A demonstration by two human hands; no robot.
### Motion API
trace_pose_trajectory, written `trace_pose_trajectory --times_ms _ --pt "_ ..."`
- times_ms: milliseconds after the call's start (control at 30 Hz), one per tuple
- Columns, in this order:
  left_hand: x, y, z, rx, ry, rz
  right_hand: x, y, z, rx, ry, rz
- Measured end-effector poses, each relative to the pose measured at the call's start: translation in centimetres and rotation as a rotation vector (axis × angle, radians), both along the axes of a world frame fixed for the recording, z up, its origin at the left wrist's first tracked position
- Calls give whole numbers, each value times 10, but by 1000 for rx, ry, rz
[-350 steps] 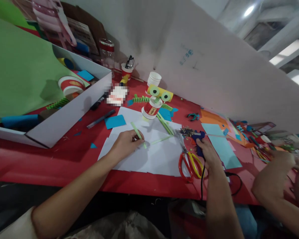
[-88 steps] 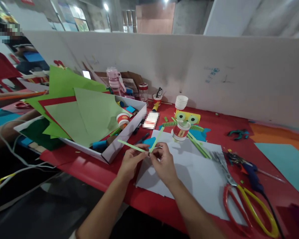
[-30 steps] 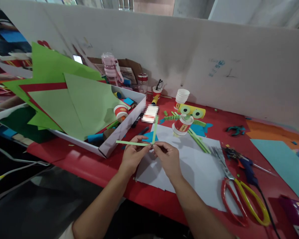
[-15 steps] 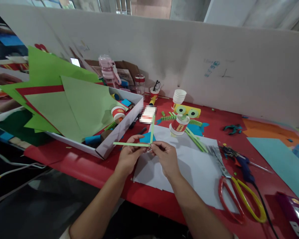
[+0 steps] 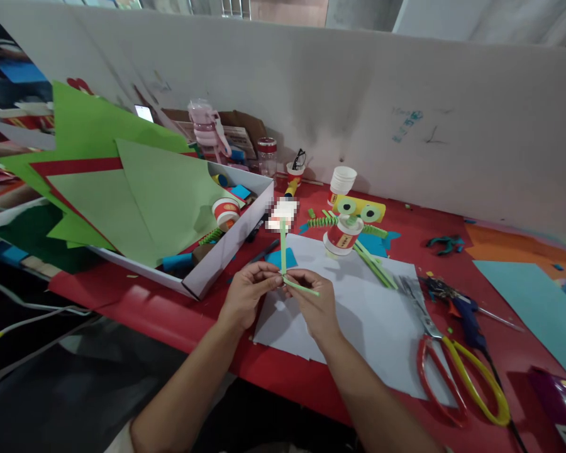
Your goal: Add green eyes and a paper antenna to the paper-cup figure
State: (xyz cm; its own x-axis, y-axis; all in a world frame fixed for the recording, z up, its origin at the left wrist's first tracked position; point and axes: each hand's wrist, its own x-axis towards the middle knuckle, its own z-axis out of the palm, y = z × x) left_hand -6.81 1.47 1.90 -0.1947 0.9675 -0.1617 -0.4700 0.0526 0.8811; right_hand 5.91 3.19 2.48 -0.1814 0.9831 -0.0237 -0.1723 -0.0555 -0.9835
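Two light green paper strips (image 5: 283,246) meet at a corner between my hands, above a white sheet (image 5: 372,314). One strip points away from me; the other slants to the right over my right fingers. My left hand (image 5: 251,292) pinches the joined corner from the left. From the other side, my right hand (image 5: 314,301) has its fingers closed at the same corner. Just beyond stands a paper-cup figure (image 5: 342,234) with round eyes and folded green arms. More green strips (image 5: 376,267) lie beside it, and a blue paper piece (image 5: 281,258) is behind my fingers.
Large scissors (image 5: 448,352) with red and yellow handles lie at right, near a blue glue gun (image 5: 466,319). A white box (image 5: 236,236) with green paper sheets (image 5: 165,195) stands at left. Stacked paper cups (image 5: 343,181) are at the back. A co-worker's arm shows at far left.
The strip that pointed left across my left hand now lies to the right over my right fingers. The other strip still points away. Both hands stay at the corner.
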Motion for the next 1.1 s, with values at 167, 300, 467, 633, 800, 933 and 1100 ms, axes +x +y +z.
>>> trace_pose_trajectory --times_ms 167,300,467,633,800,933,1100 --pt "-1 1 1 -16 -24 43 0 -2 1 87 -66 26" --pt "-1 1 4 -23 -33 98 -3 -1 1 87 -48 11" --pt "1 -1 3 -58 -61 21 -2 2 -5 54 -67 -41" --pt "0 0 -1 -82 -38 33 -1 4 -5 12 -52 -35" --pt "2 2 -2 -61 -85 5 -2 5 -4 -78 19 -37" --pt "7 3 0 -68 -79 -27 6 8 -3 -28 -35 -31" --pt "17 4 8 -51 -35 -135 24 10 3 21 -124 -10"
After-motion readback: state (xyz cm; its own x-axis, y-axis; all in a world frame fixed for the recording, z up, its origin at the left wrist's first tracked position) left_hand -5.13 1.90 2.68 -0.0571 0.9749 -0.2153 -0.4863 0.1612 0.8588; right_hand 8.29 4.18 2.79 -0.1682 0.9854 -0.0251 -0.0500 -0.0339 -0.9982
